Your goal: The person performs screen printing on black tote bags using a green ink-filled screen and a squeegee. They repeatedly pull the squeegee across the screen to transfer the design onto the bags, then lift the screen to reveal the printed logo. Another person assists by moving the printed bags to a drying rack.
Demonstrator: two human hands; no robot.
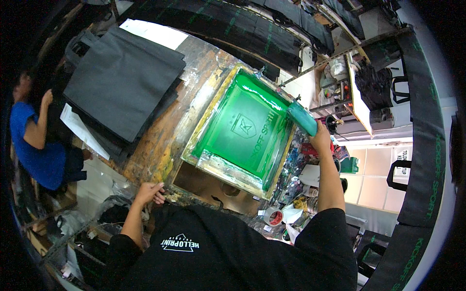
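Observation:
A screen printing frame [198,148] lies tilted across the worktable, its mesh coated in green ink. A shield emblem and lettering show through the mesh. At the frame's far right corner, my right hand [320,139] grips a squeegee [302,119] smeared with green. The squeegee's lower edge is hidden from this angle. My left hand [149,193] is by the table's near edge, fingers loosely bent and apart, holding nothing. Left of the frame, a stack of black fabric bags [124,80] is spread over the paint-stained wooden table [162,123].
White sheets [154,34] stick out around the stack. A tape roll [275,217] and clutter sit near the table's right end. Beyond are shelves [335,87] and hanging black printed fabric [422,184]. A person in blue [41,140] is at far left.

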